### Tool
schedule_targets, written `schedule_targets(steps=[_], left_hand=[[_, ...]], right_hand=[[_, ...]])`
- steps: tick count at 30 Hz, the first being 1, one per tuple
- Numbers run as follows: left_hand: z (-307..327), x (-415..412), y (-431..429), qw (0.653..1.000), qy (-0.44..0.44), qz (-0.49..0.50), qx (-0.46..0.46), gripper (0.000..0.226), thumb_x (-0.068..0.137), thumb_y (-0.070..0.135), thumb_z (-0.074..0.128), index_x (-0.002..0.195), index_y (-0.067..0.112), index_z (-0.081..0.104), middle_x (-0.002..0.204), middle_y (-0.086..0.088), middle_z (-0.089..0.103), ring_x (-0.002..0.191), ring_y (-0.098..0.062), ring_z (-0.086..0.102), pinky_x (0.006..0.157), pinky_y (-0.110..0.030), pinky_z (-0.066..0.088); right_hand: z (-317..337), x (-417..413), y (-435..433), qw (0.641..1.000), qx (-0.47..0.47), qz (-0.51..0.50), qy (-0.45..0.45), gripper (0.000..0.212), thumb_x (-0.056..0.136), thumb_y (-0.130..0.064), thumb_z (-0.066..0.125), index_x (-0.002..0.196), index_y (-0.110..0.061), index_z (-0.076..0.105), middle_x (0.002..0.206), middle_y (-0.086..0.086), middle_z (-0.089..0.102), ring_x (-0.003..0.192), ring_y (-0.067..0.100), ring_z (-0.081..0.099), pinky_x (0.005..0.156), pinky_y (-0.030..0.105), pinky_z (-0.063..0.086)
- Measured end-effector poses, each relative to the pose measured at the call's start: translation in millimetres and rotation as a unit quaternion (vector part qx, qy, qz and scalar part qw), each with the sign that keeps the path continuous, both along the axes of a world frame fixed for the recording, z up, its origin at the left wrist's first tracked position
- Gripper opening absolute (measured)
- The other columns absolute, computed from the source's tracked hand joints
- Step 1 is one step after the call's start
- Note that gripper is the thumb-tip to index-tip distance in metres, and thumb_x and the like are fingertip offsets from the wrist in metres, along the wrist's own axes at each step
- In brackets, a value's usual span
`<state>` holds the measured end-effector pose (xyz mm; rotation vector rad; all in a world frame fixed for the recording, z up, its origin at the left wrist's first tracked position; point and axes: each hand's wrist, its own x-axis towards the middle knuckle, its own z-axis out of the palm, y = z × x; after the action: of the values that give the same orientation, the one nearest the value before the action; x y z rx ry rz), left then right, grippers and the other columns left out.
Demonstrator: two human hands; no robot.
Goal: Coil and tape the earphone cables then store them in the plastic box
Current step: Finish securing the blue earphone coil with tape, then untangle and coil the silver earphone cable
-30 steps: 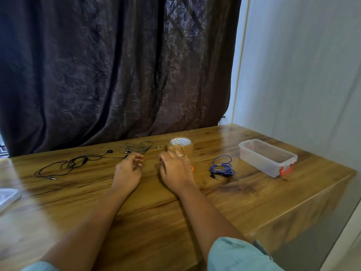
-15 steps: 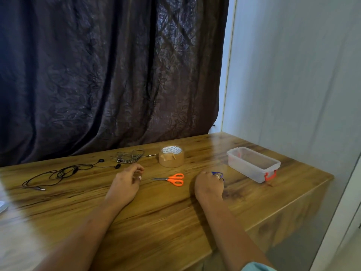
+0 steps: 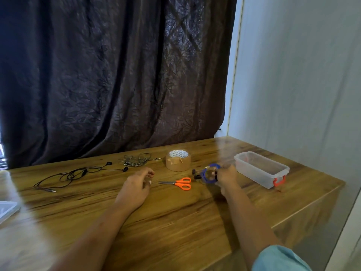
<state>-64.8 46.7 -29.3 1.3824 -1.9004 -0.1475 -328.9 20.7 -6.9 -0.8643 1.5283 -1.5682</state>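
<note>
My right hand (image 3: 227, 176) grips a coiled blue earphone cable (image 3: 209, 174) and holds it just above the table, left of the clear plastic box (image 3: 261, 169) with red latches. My left hand (image 3: 136, 185) rests on the wood with fingers curled and holds nothing I can see. A black earphone cable (image 3: 76, 174) lies loose at the left. A grey earphone cable (image 3: 136, 160) lies tangled near the back edge. A roll of brown tape (image 3: 178, 160) stands behind orange-handled scissors (image 3: 180, 183), which lie between my hands.
The wooden table (image 3: 175, 222) ends in an edge on the right, just past the box. A dark curtain (image 3: 117, 75) hangs behind it and a white wall stands to the right. A pale flat lid (image 3: 6, 209) shows at the left edge.
My right hand moved right from the tape roll to the blue cable, closed on it and lifted it off the table. The scissors became visible. My left hand barely moved.
</note>
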Motion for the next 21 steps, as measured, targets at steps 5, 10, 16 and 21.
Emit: schedule_targets(steps=[5,10,16,21], left_hand=[[0.1,-0.4,-0.4,1.0,-0.005,0.001,0.003,0.031,0.09,0.006,0.057,0.114,0.026,0.058,0.112,0.01,0.059,0.096,0.002,0.057,0.084,-0.012,0.044],[1.7,-1.7,0.7,1.0,-0.008,0.004,0.007,0.03,0.09,0.008,0.057,0.113,0.027,0.057,0.111,0.014,0.057,0.089,0.006,0.056,0.076,-0.006,0.041],[2.2,-2.5,0.5,1.0,-0.016,0.011,0.018,0.03,0.091,0.01,0.057,0.116,0.028,0.056,0.114,0.012,0.057,0.091,0.005,0.055,0.077,-0.01,0.043],[1.5,-2.1,0.0,1.0,-0.005,0.014,0.013,0.03,0.09,0.009,0.056,0.116,0.025,0.057,0.115,0.009,0.06,0.096,0.0,0.057,0.086,-0.02,0.049]], right_hand=[[-3.6,-16.8,-3.5,0.948,0.121,-0.033,0.293,0.017,0.096,-0.007,0.042,0.097,-0.002,0.058,0.101,0.018,0.059,0.097,0.03,0.057,0.076,0.032,0.044],[-9.8,-14.5,-3.3,0.955,0.051,-0.084,0.281,0.03,0.101,-0.019,0.04,0.113,-0.001,0.061,0.112,0.02,0.062,0.108,0.033,0.056,0.091,0.039,0.042],[-11.7,-2.7,0.7,0.943,-0.018,-0.114,0.314,0.024,0.096,-0.015,0.047,0.113,-0.014,0.064,0.11,0.01,0.065,0.105,0.027,0.058,0.089,0.037,0.046],[2.3,58.2,16.8,0.881,-0.164,-0.049,0.44,0.025,0.093,-0.012,0.05,0.11,-0.022,0.064,0.111,-0.005,0.061,0.107,0.014,0.05,0.088,0.025,0.039]])
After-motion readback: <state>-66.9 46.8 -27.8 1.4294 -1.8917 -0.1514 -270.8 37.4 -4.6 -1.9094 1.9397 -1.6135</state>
